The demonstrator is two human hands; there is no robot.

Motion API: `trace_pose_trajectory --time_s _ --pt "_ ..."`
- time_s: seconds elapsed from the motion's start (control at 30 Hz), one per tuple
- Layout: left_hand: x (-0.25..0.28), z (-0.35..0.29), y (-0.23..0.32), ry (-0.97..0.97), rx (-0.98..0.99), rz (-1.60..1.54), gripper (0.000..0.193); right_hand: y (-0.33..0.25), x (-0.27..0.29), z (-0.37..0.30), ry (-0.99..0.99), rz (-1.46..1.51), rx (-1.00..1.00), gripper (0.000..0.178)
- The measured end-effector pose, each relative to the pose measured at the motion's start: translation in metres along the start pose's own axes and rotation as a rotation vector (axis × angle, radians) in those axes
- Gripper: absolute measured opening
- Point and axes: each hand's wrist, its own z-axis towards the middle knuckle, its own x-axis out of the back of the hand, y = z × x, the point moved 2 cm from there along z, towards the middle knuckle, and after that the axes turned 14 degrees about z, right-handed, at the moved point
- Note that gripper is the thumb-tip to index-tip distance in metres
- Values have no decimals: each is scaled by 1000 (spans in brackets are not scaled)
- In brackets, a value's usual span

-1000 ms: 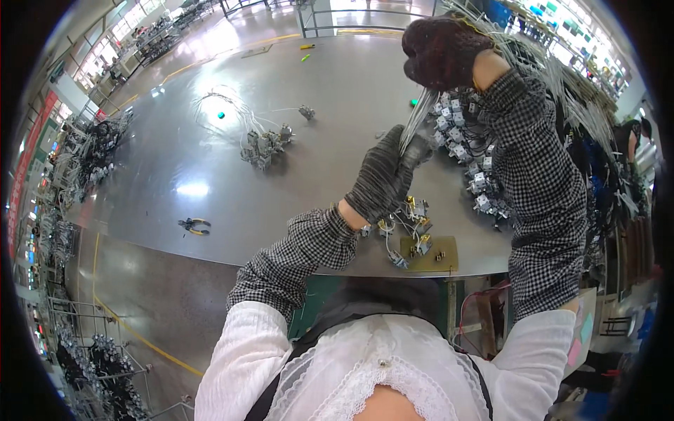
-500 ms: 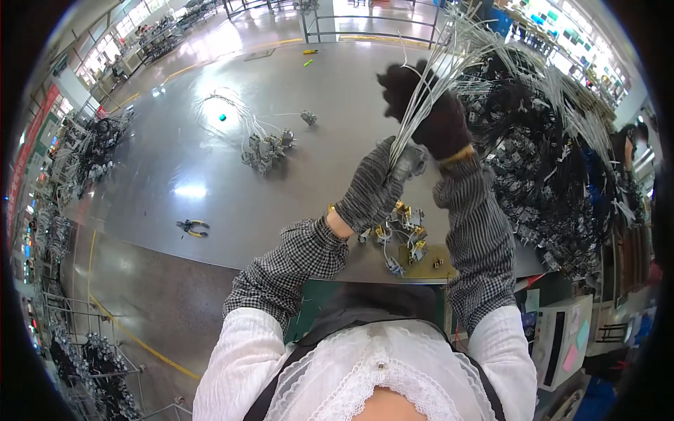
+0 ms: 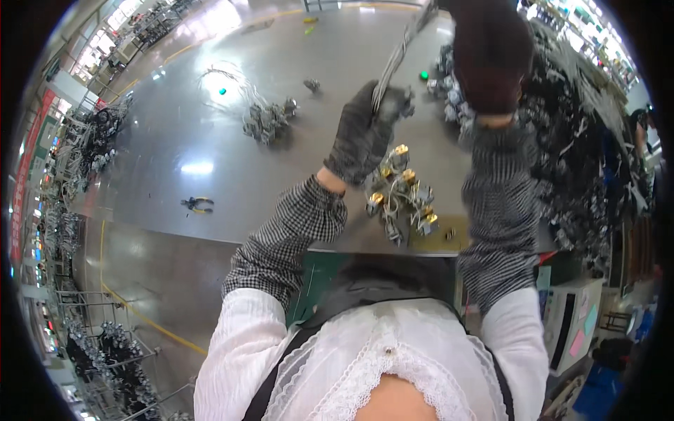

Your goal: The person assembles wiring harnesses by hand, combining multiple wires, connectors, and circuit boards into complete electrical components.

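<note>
My left hand [image 3: 364, 133], in a grey striped glove, is closed round the lower part of a bundle of thin pale cables [image 3: 395, 62]. Small grey metal connectors [image 3: 405, 104] stick out beside its fingers. The bundle rises, drawn narrow, to my right hand [image 3: 493, 59] at the top edge. That hand wears a dark glove, smeared by motion, and appears closed round the bundle; its fingertips are cut off. Below my left hand, several gold and grey connectors [image 3: 404, 189] with short white cables lie on the metal table [image 3: 281, 189].
Yellow-handled pliers [image 3: 197, 205] lie at the left. Farther back are a clump of grey connectors with cables [image 3: 267, 121] and one lone connector [image 3: 312, 85]. A large heap of black and grey cable assemblies [image 3: 572, 161] fills the right side. A brownish plate [image 3: 439, 242] sits at the front edge.
My right hand has moved up and right, toward the top edge. The fanned-out cables are now drawn into a narrow strand. My left hand, still holding the bundle, has shifted slightly up and left.
</note>
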Motion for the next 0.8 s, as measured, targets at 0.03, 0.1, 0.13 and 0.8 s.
trace_pose_trajectory --time_s 0.03,0.1,0.13,0.8 --pt "-3 3 -1 -52 -10 5 32 -1 -2 9 -148 -176 40 11" --pt "-6 4 -2 -129 2 -119 32 -2 -4 26 -425 -495 193 5" --pt "-6 5 -3 -141 23 -116 32 3 -13 27 -471 -520 154 6" --pt "-32 -24 -7 -1 -395 1090 25 -135 88 -122 132 216 -1243 43"
